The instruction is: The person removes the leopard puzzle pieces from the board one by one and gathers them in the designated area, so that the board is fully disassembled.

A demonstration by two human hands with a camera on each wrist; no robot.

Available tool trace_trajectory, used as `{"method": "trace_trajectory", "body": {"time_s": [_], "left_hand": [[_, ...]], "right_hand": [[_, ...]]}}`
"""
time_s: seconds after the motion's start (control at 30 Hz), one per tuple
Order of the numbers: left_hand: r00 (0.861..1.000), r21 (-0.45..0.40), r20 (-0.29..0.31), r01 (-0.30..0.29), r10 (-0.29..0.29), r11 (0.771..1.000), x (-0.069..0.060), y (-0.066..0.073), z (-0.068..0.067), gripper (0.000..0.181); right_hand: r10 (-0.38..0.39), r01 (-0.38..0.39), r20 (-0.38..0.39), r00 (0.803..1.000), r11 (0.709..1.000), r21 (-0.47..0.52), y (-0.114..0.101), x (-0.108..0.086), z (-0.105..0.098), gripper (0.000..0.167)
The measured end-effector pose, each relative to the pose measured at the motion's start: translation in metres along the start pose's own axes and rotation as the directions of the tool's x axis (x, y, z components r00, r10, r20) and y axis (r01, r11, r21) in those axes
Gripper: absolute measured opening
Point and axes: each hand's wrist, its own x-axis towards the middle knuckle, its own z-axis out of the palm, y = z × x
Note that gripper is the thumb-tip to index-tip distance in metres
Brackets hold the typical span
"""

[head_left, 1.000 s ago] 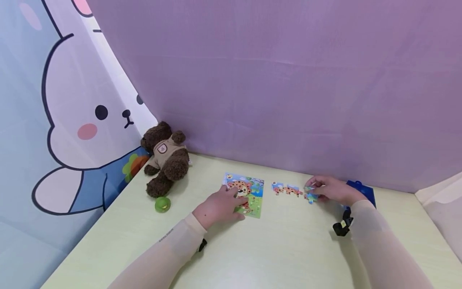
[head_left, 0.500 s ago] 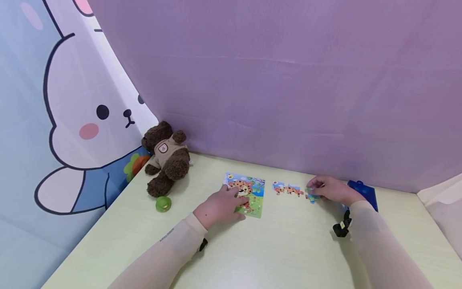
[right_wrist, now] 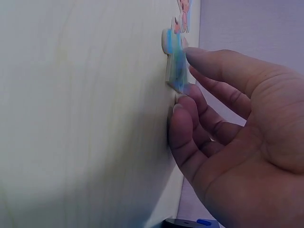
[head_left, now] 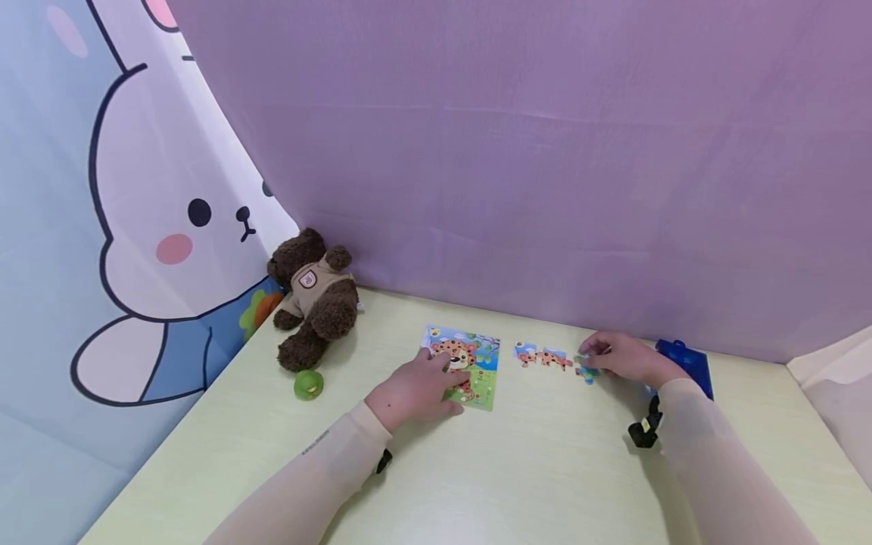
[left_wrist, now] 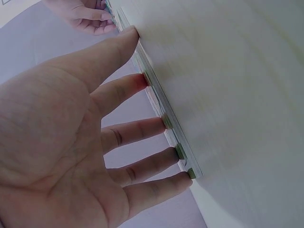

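My left hand (head_left: 417,390) rests with spread fingers on a leopard picture board (head_left: 485,378); the left wrist view shows its straight fingertips on the thin board's surface. My right hand (head_left: 623,357) pinches a blue-green puzzle piece (head_left: 587,372) between thumb and fingers at the right end of a row. Just left of it lie two orange-spotted pieces, one (head_left: 553,357) beside the other (head_left: 525,354). In the right wrist view the blue-green piece (right_wrist: 176,64) lies by the thumb tip, its far side partly covered by the fingers.
A brown teddy bear (head_left: 316,299) leans at the back left, with a green round toy (head_left: 309,384) in front of it. Behind my right hand is a blue case (head_left: 688,363). A purple cloth (head_left: 477,151) hangs along the table's back edge.
The right hand's fingers have shifted very slightly at the blue-green piece. The left hand stays where it was on the board.
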Motion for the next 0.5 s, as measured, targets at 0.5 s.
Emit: {"method": "trace_trajectory", "body": {"time_s": [0.5], "left_hand": [[0.999,-0.008,0.037,0.0,0.0,1.0,0.001,-0.003,-0.007,0.063]], "right_hand": [[-0.026,0.023,-0.03,0.999,0.996,-0.084,-0.016,-0.006,-0.007,0.039]]}}
